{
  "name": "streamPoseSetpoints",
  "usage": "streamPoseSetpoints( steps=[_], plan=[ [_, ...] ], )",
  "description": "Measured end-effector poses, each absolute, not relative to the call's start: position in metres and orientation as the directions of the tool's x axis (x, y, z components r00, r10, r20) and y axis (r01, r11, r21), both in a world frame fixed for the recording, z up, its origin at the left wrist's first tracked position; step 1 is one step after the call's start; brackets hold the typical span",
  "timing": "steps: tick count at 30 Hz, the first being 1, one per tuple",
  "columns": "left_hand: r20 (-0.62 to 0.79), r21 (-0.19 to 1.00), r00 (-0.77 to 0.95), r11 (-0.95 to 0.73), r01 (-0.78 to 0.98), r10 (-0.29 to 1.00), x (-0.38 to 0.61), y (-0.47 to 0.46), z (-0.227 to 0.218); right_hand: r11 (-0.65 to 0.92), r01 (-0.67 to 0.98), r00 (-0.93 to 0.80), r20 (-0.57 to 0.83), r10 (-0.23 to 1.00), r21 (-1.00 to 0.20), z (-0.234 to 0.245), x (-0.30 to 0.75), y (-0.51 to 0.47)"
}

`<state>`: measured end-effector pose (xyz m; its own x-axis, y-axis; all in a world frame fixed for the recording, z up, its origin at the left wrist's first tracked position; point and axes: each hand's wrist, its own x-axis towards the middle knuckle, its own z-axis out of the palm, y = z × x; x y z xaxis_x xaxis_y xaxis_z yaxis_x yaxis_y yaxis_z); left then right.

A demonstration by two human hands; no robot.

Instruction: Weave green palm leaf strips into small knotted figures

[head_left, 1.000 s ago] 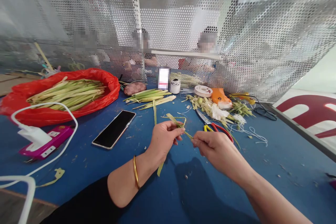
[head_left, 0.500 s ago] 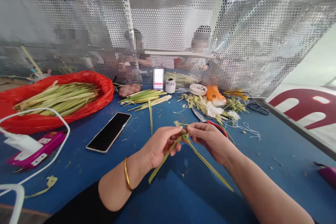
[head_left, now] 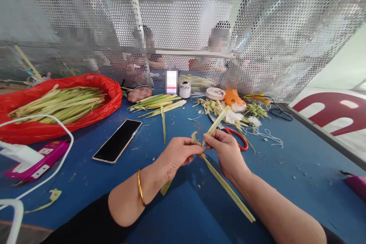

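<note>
My left hand (head_left: 178, 155), with a gold bangle on its wrist, is closed in a pinch on green leaf strips (head_left: 225, 187) above the blue table (head_left: 177, 213). My right hand (head_left: 225, 152) pinches the same strips right beside it; the two sets of fingertips almost touch. One strip end sticks up and away from my right fingers, another runs down toward me along my right forearm, and a third hangs below my left hand.
A red bag of green leaves (head_left: 60, 103) lies at the left, a black phone (head_left: 117, 141) near it, a pink power bank (head_left: 34, 162) with white cable further left. Red-handled scissors (head_left: 237, 137), leaf scraps, tape and a perforated metal screen (head_left: 200, 26) stand behind.
My hands came together from a spread position and stayed pinched on the strips. One strip end now points upward past my right fingers. The view shifted slightly.
</note>
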<state>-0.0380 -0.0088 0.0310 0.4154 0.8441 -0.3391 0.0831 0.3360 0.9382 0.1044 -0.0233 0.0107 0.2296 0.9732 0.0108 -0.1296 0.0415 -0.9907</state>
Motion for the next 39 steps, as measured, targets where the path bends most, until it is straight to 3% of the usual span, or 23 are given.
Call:
streamPoseSetpoints(
  steps=[18, 20, 22, 24, 25, 27, 29, 31, 35, 39],
  plan=[
    [-0.33, 0.942, 0.472, 0.316, 0.111, 0.817, -0.039, -0.009, 0.021, 0.028, -0.087, 0.221, 0.008, 0.975, -0.996, 0.004, 0.109, -0.018],
    [-0.346, 0.933, 0.476, 0.348, 0.088, 0.808, -0.04, -0.01, 0.022, -0.006, 0.054, 0.153, 0.003, 0.988, -0.999, 0.01, 0.118, -0.017],
    [-0.366, 0.918, 0.493, 0.392, 0.055, 0.789, -0.042, -0.009, 0.024, -0.02, 0.314, 0.14, 0.026, 0.99, -0.949, 0.019, 0.128, -0.017],
    [-0.38, 0.905, 0.502, 0.425, 0.027, 0.777, -0.042, -0.009, 0.026, 0.057, 0.642, 0.264, 0.291, 0.919, -0.764, 0.03, 0.136, -0.019],
    [-0.381, 0.903, 0.502, 0.428, 0.023, 0.776, -0.043, -0.008, 0.027, 0.117, 0.732, 0.246, 0.42, 0.874, -0.672, 0.034, 0.138, -0.02],
    [-0.374, 0.913, 0.496, 0.405, 0.049, 0.784, -0.043, -0.009, 0.028, 0.272, 0.784, 0.072, 0.518, 0.853, -0.558, 0.039, 0.138, -0.022],
    [-0.362, 0.927, 0.49, 0.361, 0.101, 0.793, -0.042, -0.011, 0.028, 0.393, 0.711, -0.133, 0.437, 0.889, -0.583, 0.038, 0.133, -0.023],
    [-0.341, 0.94, 0.478, 0.308, 0.15, 0.809, -0.04, -0.013, 0.028, 0.364, 0.596, -0.219, 0.291, 0.931, -0.716, 0.033, 0.126, -0.023],
    [-0.322, 0.942, 0.44, 0.235, 0.24, 0.838, -0.035, -0.017, 0.026, 0.076, 0.307, -0.089, 0.05, 0.995, -0.949, 0.024, 0.116, -0.025],
    [-0.302, 0.943, 0.447, 0.194, 0.272, 0.842, -0.034, -0.017, 0.026, -0.037, 0.105, -0.009, -0.038, 0.999, -0.994, 0.022, 0.11, -0.028]
  ],
)
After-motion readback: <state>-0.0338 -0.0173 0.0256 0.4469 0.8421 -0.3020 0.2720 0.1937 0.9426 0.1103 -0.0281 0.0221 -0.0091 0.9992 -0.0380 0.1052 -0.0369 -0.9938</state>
